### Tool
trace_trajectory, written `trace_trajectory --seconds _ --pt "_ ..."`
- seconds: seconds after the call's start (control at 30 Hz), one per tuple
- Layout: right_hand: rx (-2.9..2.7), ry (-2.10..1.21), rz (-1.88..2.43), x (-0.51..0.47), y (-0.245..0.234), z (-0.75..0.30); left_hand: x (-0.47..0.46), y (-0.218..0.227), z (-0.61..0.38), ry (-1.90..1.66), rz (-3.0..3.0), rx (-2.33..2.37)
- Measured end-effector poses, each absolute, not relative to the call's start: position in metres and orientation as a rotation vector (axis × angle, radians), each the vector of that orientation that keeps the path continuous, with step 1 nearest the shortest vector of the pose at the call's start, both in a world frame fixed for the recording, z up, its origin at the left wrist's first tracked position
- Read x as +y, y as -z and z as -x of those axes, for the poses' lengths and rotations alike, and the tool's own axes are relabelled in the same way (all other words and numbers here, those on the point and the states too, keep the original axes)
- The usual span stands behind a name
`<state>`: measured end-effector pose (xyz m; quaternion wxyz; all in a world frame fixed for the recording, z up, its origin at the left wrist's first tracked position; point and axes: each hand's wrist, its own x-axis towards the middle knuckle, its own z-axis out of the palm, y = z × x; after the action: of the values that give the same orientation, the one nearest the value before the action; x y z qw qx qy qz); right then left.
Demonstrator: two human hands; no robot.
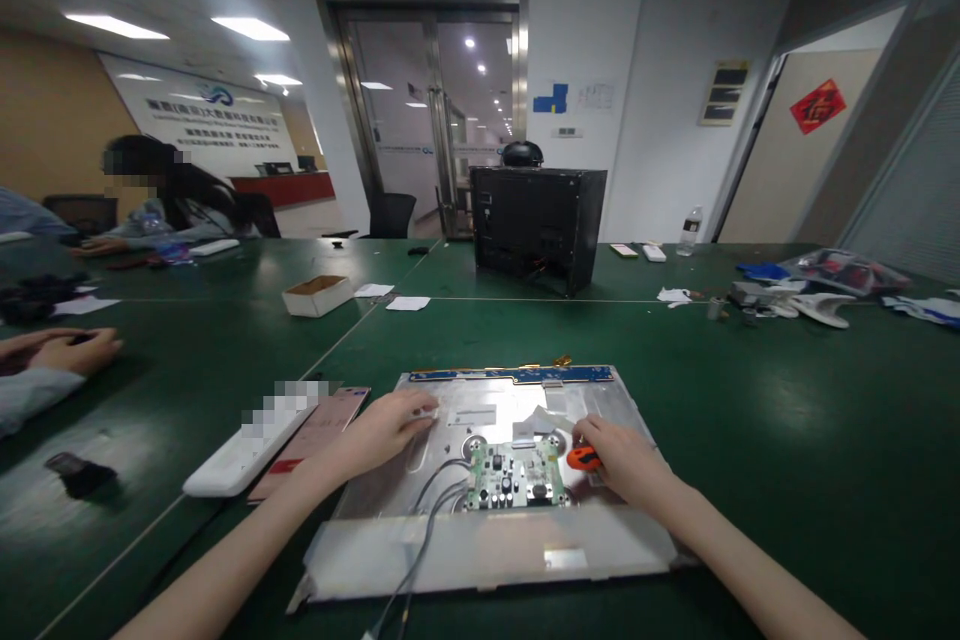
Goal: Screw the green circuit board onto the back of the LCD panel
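Reaches in with bare forearms from 7 and 5 o'clock, converging toward 12. Rests left hand (382, 432) palm down, fingers extended toward 2 o'clock. Curls right hand (626, 460) into closed grip, knuckles up, thumb toward 10 o'clock.

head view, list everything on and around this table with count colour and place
table: one, green, under everything
metal panel: one, silver, flat in front
circuit board: one, green, on the panel's middle
cables: several, grey, off the board
orange tool: one, orange, right of board
white device: one, white, left of panel
black case: one, black, far centre
box: one, white, far left of centre
bottle: one, clear, far right
seated person: one, dark top, far left
co-worker's hand: at least one, left edge
left hand: one, flat on panel
right hand: one, gripping orange tool
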<state>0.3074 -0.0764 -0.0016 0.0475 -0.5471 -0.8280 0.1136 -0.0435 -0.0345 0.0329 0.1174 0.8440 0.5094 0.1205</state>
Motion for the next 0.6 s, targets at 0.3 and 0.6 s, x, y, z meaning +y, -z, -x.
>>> trace_trajectory --seconds 0.3,0.6 --pt "-2.493 -0.327 1.683 -0.076 -0.001 -0.304 -0.046 -0.031 0.031 -0.253 -2.374 1.259" --pt "-2.481 -0.338 1.635 -0.061 -0.009 -0.294 -0.032 -0.014 0.016 -0.403 -2.3 1.263"
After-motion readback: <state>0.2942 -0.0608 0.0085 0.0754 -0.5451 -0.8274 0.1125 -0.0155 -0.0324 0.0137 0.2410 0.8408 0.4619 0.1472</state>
